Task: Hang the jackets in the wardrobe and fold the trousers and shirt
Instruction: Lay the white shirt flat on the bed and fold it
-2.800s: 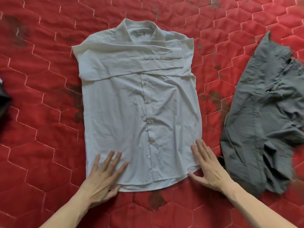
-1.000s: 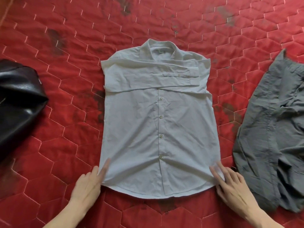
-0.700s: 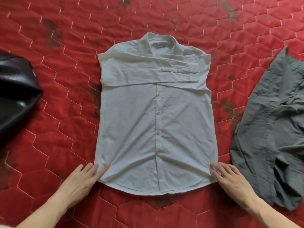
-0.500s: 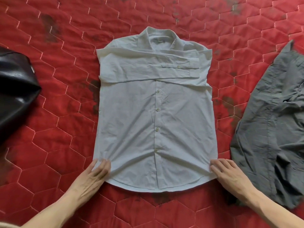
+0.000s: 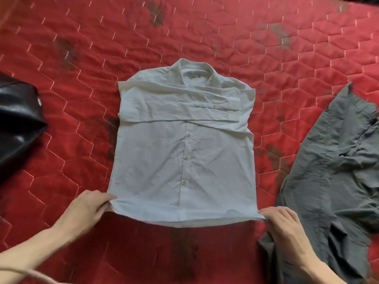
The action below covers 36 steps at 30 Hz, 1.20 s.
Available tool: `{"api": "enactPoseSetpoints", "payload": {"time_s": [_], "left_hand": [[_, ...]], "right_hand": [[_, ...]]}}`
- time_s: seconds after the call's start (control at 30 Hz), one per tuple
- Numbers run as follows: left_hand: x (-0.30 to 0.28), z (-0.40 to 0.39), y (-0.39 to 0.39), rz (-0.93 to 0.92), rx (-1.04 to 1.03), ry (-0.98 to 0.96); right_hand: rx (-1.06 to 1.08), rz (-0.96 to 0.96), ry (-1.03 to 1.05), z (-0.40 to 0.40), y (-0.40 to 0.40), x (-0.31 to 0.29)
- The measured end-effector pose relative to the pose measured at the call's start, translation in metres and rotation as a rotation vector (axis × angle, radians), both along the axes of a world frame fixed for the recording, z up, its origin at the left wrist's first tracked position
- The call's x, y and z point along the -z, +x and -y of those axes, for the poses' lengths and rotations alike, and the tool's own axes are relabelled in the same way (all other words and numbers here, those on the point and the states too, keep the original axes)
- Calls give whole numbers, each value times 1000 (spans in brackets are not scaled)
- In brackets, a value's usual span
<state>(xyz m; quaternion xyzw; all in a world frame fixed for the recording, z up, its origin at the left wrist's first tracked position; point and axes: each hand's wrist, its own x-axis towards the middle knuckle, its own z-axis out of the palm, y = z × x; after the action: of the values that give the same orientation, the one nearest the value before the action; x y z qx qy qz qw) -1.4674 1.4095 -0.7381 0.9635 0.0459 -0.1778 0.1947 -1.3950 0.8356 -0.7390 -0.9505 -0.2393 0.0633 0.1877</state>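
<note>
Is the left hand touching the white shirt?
Touching. The head view shows the left hand pinching the bottom left corner of the white shirt.

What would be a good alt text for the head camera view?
Two bare hands, left hand and right hand, pinch the bottom corners of a pale buttoned shirt lying on a red quilted bedspread. Crumpled grey trousers lie right, a black leather jacket left.

Two bare hands showed at the bottom of the view, the left hand (image 5: 87,210) and the right hand (image 5: 284,228). Each had five fingers and no rings. Both forearms were bare too, with no watch or band. A thin strip of pale cloth sleeve (image 5: 26,273) crossed the left forearm near the corner.
</note>
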Motion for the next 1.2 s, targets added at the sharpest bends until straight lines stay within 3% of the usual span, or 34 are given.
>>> {"api": "enactPoseSetpoints", "payload": {"time_s": [0.13,0.23,0.33,0.5,0.63,0.8,0.97,1.03,1.1,1.2], "left_hand": [[-23,-1,55,60,-342,-157],[-25,-5,99,118,-489,-296],[-15,-11,132,181,-584,-381],[1,-18,180,258,-621,-436],[0,-16,214,486,-452,-241],[40,-17,223,378,-452,-190],[57,-7,222,251,-623,-151],[53,4,224,294,-656,-96],[47,15,223,385,-570,11],[45,34,220,459,-165,60]], "right_hand": [[327,-61,195,-39,59,-12],[681,-200,409,-70,99,-7],[815,-203,489,-96,139,1],[881,-135,429,-120,188,16],[950,-11,257,-124,210,26],[938,-182,-32,-121,214,50],[964,-206,-98,-120,206,62],[961,-145,-77,-123,206,62],[834,42,-78,-123,205,64],[389,240,-96,-133,203,67]]}}
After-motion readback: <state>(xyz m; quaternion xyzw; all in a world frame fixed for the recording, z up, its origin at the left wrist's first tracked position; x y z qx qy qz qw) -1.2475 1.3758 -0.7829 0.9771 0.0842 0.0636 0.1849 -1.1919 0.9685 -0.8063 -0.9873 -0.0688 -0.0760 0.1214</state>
